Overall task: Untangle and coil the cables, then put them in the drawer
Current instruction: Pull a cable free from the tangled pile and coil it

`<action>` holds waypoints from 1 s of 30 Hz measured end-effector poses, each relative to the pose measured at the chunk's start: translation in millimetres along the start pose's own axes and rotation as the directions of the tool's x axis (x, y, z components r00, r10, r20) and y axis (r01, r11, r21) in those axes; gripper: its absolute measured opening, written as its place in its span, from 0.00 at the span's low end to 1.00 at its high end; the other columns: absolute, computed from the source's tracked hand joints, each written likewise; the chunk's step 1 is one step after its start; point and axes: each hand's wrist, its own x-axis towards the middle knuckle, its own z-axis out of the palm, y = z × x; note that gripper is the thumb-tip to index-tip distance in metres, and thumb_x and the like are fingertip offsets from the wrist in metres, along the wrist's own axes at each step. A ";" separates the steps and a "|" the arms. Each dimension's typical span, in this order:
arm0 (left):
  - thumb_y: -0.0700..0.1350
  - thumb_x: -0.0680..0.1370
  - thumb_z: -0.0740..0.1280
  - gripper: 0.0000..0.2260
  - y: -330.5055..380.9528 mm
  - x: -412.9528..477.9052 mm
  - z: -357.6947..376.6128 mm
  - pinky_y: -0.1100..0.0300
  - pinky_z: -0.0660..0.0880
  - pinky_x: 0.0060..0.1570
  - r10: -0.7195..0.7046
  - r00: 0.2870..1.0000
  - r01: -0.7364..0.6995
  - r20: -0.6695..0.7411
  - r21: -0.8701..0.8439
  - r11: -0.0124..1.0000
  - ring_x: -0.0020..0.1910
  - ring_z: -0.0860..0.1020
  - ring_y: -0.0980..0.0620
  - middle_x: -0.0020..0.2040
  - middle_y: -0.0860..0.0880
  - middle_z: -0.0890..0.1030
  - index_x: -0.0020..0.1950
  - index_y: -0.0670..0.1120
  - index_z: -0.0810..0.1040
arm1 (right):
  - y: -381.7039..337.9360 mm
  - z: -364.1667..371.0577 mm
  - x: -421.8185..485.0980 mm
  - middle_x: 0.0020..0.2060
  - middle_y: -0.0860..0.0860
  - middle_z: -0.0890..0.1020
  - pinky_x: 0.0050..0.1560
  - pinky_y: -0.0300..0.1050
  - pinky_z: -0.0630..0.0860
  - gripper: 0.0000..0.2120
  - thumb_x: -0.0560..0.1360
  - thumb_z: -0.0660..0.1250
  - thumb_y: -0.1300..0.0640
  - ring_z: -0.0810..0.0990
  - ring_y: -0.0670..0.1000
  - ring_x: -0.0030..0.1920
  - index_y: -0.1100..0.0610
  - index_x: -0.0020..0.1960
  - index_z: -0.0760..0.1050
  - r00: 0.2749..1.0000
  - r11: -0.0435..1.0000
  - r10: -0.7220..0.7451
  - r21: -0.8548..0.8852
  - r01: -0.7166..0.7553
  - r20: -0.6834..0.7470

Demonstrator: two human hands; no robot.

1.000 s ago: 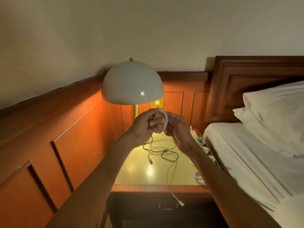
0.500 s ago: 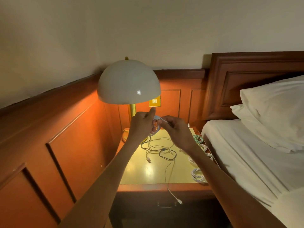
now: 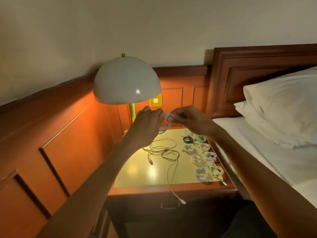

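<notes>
Both hands are raised above the nightstand [image 3: 137, 172], in front of the lamp [image 3: 127, 79] stem.

Left hand [image 3: 147, 128]: fingers curled round a small white coil [image 3: 165, 128]. The loops hang below the fingers, roughly upright.

Right hand [image 3: 191, 120]: thumb and fingers pinch the coil's tail [image 3: 169, 114].

Key relation: the tail runs nearly level from the top of the coil rightward into the right hand's pinch. Its long axis lies across the gap between the hands, and that gap is small. The coil sits left of and slightly below the pinch.

Judgement: this is the tie-off step. The tail probably has to be wound round the bundle or tucked through it, so the right hand does the travelling and the left hand only anchors.

On the nightstand:
- A tangle [image 3: 163, 151] of white and dark leads lies mid-top, below the hands. One white lead trails over the front edge.
- Finished coils [image 3: 200, 174] sit in rows along the right side, nearer the right hand.

The drawer [image 3: 169, 206] is under the front edge. It is in shadow and looks closed.

Judgement: the task is well along on coiling, one tangle remains, and stowing has not begun.

Risk: slackening the left grip during the tuck could let the loops spring open.
</notes>
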 end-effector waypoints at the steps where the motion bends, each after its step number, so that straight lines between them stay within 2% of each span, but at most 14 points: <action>1: 0.48 0.85 0.51 0.14 -3.6 -1.7 2.5 0.53 0.64 0.39 0.006 0.998 0.002 0.064 -0.123 0.992 0.39 0.68 0.51 0.35 0.52 0.69 0.47 0.46 0.72 | 1.6 -6.5 -2.3 0.28 0.49 0.71 0.28 0.40 0.61 0.08 0.80 0.64 0.50 0.65 0.46 0.27 0.49 0.51 0.81 0.998 0.997 -0.009 0.073 0.004 0.058; 4: 0.47 0.85 0.53 0.13 0.6 -8.1 -3.9 0.62 0.63 0.35 0.055 0.973 0.065 0.226 -0.493 0.868 0.32 0.69 0.58 0.32 0.56 0.70 0.43 0.52 0.70 | 9.5 -25.9 -8.9 0.29 0.50 0.73 0.27 0.44 0.60 0.11 0.81 0.62 0.55 0.62 0.55 0.28 0.52 0.62 0.75 0.990 0.931 -0.046 0.364 -0.005 0.131; 6: 0.49 0.85 0.52 0.14 13.5 -9.4 -10.8 0.65 0.63 0.34 0.081 0.976 0.059 0.200 -0.609 0.791 0.31 0.70 0.59 0.31 0.57 0.71 0.41 0.55 0.70 | 12.7 -26.1 -10.0 0.30 0.53 0.76 0.28 0.46 0.58 0.08 0.81 0.63 0.58 0.60 0.57 0.28 0.56 0.59 0.74 0.994 0.897 -0.075 0.440 0.035 0.073; 8: 0.50 0.85 0.51 0.17 23.8 -4.9 -12.3 0.61 0.64 0.33 0.048 0.992 0.035 0.116 -0.624 0.780 0.31 0.69 0.57 0.32 0.55 0.71 0.43 0.49 0.74 | 13.1 -11.4 -10.4 0.29 0.63 0.72 0.28 0.45 0.59 0.04 0.80 0.64 0.61 0.60 0.55 0.27 0.57 0.52 0.78 0.996 0.865 -0.043 0.497 0.073 -0.072; 9: 0.50 0.85 0.50 0.18 26.1 -2.2 -11.4 0.60 0.65 0.33 0.009 0.996 0.045 0.083 -0.618 0.785 0.30 0.68 0.56 0.32 0.54 0.71 0.45 0.46 0.75 | 11.9 -1.5 -11.0 0.31 0.68 0.70 0.28 0.43 0.61 0.05 0.80 0.64 0.63 0.62 0.54 0.28 0.59 0.50 0.79 0.989 0.852 -0.012 0.516 0.086 -0.145; 11: 0.49 0.86 0.50 0.17 25.9 2.2 -6.5 0.63 0.64 0.32 -0.078 0.997 0.075 0.020 -0.586 0.807 0.29 0.69 0.57 0.31 0.55 0.70 0.43 0.47 0.73 | 10.1 17.5 -12.3 0.36 0.73 0.76 0.30 0.42 0.72 0.06 0.80 0.64 0.65 0.72 0.57 0.31 0.64 0.50 0.80 0.969 0.837 0.045 0.538 0.095 -0.241; 12: 0.48 0.86 0.50 0.16 23.6 3.8 -3.2 0.65 0.63 0.32 -0.121 0.992 0.091 -0.019 -0.544 0.834 0.28 0.69 0.58 0.30 0.55 0.70 0.42 0.49 0.71 | 8.5 25.7 -12.5 0.40 0.71 0.80 0.36 0.42 0.77 0.07 0.81 0.64 0.65 0.78 0.60 0.35 0.67 0.51 0.80 0.963 0.832 0.074 0.549 0.085 -0.260; 14: 0.47 0.86 0.51 0.13 17.4 4.6 3.3 0.70 0.61 0.30 -0.193 0.977 0.137 -0.088 -0.432 0.891 0.28 0.71 0.58 0.30 0.57 0.69 0.43 0.51 0.69 | 3.8 37.2 -12.2 0.46 0.63 0.85 0.47 0.44 0.81 0.12 0.82 0.62 0.61 0.85 0.58 0.45 0.68 0.53 0.80 0.957 0.800 0.157 0.600 0.021 -0.242; 17: 0.47 0.85 0.52 0.11 12.6 0.1 10.0 0.72 0.63 0.29 -0.217 0.964 0.162 -0.151 -0.309 0.937 0.28 0.70 0.58 0.32 0.60 0.69 0.46 0.50 0.69 | -2.4 44.1 -11.2 0.46 0.53 0.87 0.51 0.43 0.81 0.18 0.84 0.57 0.52 0.86 0.52 0.49 0.59 0.49 0.83 0.926 0.716 0.329 0.688 -0.119 -0.183; 19: 0.45 0.85 0.54 0.10 10.4 -3.2 12.3 0.71 0.64 0.31 -0.200 0.967 0.152 -0.157 -0.274 0.950 0.30 0.73 0.58 0.33 0.58 0.73 0.47 0.47 0.72 | -3.8 47.4 -11.4 0.45 0.52 0.87 0.55 0.47 0.81 0.12 0.82 0.63 0.52 0.85 0.51 0.49 0.56 0.48 0.84 0.925 0.740 0.343 0.654 -0.157 -0.165; 21: 0.43 0.84 0.57 0.09 7.6 -4.7 16.3 0.63 0.69 0.33 -0.147 0.979 0.119 -0.142 -0.189 0.975 0.34 0.75 0.53 0.38 0.50 0.79 0.51 0.43 0.76 | -3.2 51.3 -12.9 0.44 0.52 0.87 0.57 0.48 0.80 0.06 0.77 0.71 0.55 0.85 0.53 0.50 0.56 0.49 0.84 0.925 0.790 0.340 0.586 -0.182 -0.171; 24: 0.44 0.83 0.59 0.07 2.2 -8.2 20.6 0.55 0.73 0.35 -0.109 0.991 0.100 -0.076 -0.117 0.988 0.38 0.75 0.51 0.41 0.48 0.79 0.55 0.44 0.76 | 1.5 53.1 -12.0 0.45 0.52 0.87 0.55 0.46 0.79 0.06 0.76 0.72 0.55 0.85 0.54 0.51 0.57 0.49 0.84 0.922 0.799 0.367 0.550 -0.245 -0.122; 26: 0.38 0.80 0.66 0.06 -0.4 -11.8 20.5 0.56 0.75 0.36 -0.048 0.998 0.047 -0.032 -0.039 0.998 0.39 0.76 0.50 0.43 0.46 0.80 0.56 0.43 0.77 | 2.6 50.8 -10.6 0.48 0.54 0.87 0.53 0.45 0.78 0.07 0.77 0.71 0.57 0.84 0.54 0.52 0.59 0.51 0.84 0.919 0.747 0.394 0.584 -0.318 -0.004; 30: 0.31 0.69 0.76 0.16 -5.1 -12.4 18.5 0.55 0.79 0.33 0.045 0.999 -0.045 -0.014 0.021 0.999 0.37 0.78 0.47 0.43 0.44 0.81 0.54 0.40 0.79 | 3.0 43.9 -6.8 0.54 0.60 0.84 0.53 0.48 0.78 0.07 0.78 0.67 0.66 0.82 0.55 0.53 0.62 0.53 0.82 0.902 0.600 0.397 0.696 -0.395 0.170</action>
